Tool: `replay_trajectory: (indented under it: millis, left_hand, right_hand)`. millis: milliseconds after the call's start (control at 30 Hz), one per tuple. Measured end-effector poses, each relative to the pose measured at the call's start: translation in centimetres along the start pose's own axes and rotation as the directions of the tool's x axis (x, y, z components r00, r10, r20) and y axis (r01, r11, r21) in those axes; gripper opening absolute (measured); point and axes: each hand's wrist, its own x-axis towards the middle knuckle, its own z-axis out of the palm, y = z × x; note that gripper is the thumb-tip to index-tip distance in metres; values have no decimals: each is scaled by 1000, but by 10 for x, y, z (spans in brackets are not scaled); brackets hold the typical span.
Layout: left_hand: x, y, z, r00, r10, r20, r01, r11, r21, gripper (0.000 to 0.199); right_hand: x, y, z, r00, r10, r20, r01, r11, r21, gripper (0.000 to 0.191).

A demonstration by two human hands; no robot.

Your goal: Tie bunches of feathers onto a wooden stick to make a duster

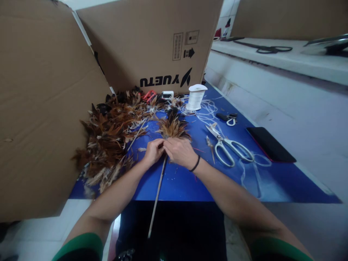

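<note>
Where brown and black feathers meet a thin stick, both my hands are closed on a feather duster [174,127]. Its bare stick [158,195] runs down toward my lap, past the table's front edge. My left hand [154,151] pinches at the base of the feathers. Across the same spot lies my right hand [179,151], its fingers wrapped over the stick's top and hiding the join. The fingertips of both hands meet there. A large heap of loose feathers [111,132] lies to the left of my left hand, with another stick [137,134] by it.
Scissors [225,145] lie right of my hands, with a black phone [270,144] beyond. A white spool [196,98] stands among loose clear strands [208,112], near small black-handled snips [227,118]. Cardboard panels [152,43] wall the blue table [190,188] at back and left.
</note>
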Motion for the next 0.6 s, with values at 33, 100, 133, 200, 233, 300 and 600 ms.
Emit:
replay_trajectory:
  millis: [33,100,133,200,233,300,600]
  left_hand:
    - [0,1,0,1000,-2,-2,2,1000,-17,13]
    - [-1,2,0,999,-37,-9,36,996,-83,8]
    - [-1,2,1,998,-70,-8,69,989,-131,6]
    - [-2,3,3,988,-152,8,149,960,-237,7]
    - [-2,3,3,982,-190,21,188,940,-285,9]
    - [-2,4,5,969,-243,47,244,906,-346,10]
    - [-3,2,6,975,-213,57,219,917,-334,11]
  right_hand:
    - [0,1,-1,999,-18,-29,19,999,50,30]
    - [1,5,-2,997,-1,-77,15,982,189,37]
    - [1,9,-3,995,44,-89,-19,965,263,40]
    - [3,17,-2,981,168,-92,-121,917,381,38]
    - [3,22,-1,971,224,-86,-169,894,415,31]
    - [4,29,2,960,275,-61,-223,876,428,19]
    - [4,29,7,984,176,42,-181,960,212,26]
